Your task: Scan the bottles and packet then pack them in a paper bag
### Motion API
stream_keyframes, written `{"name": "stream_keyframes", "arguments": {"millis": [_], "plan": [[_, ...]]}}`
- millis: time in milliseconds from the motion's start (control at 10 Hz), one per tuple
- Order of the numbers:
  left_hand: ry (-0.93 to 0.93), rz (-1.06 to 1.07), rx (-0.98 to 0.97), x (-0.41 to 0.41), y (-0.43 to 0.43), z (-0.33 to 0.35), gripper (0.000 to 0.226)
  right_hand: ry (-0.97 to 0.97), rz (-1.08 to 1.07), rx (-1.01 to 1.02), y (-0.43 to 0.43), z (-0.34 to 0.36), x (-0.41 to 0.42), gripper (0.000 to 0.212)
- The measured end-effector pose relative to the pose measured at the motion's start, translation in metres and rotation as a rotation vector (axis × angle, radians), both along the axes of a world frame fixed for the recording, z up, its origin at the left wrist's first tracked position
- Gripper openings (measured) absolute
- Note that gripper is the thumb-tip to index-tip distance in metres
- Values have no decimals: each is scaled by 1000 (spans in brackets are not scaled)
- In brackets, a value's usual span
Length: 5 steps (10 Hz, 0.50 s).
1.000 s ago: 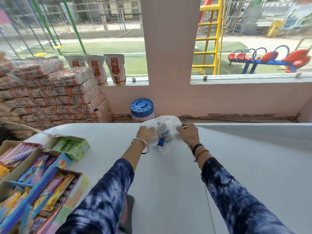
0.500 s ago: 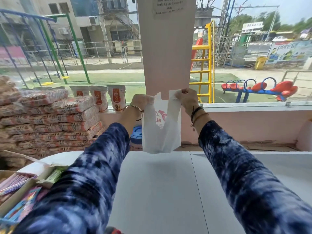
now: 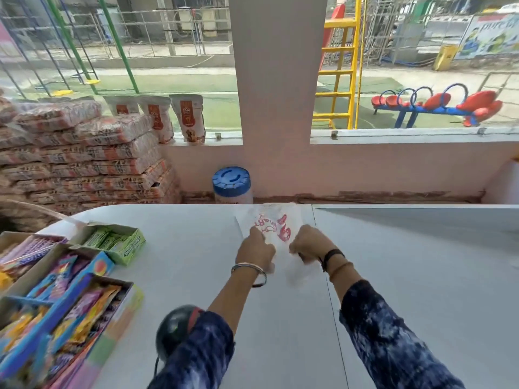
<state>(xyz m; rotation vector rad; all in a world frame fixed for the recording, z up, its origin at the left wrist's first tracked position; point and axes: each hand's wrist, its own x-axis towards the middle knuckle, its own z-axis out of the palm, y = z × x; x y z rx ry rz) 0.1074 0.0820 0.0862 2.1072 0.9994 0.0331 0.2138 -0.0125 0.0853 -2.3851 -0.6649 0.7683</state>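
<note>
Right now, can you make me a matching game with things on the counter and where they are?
Things:
1. white bag
2. green box
3. blue-lidded jar
4. black scanner

Places:
A. on the floor behind the counter's far edge
B. at the near edge, by the left sleeve
C. lying flat between both hands
D. left side of the counter, beside the sweet boxes

Pairs: 1-C, 2-D, 3-A, 4-B
</note>
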Motion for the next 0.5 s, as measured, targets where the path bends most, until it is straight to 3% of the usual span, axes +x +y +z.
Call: {"name": "stream_keyframes", "arguments": {"millis": [100,200,300,400,500], "plan": [[247,-102,22,-22,-21,-41,33,104,46,-192,-13,-42,-25,19],[332,-164,32,-32,-29,-57,34,77,68,-294,-19,-64,-38,11],[406,-224,115,-31,-24,-58,36,19,133,-346,-20,-61,-40,19],[420,-237,376,-20,-13,-26,34,-347,143,-396,-15,-22,-32,24],[208,-135,597,6,11,17,30,-536,58,-112,4,30,-19,18]]}}
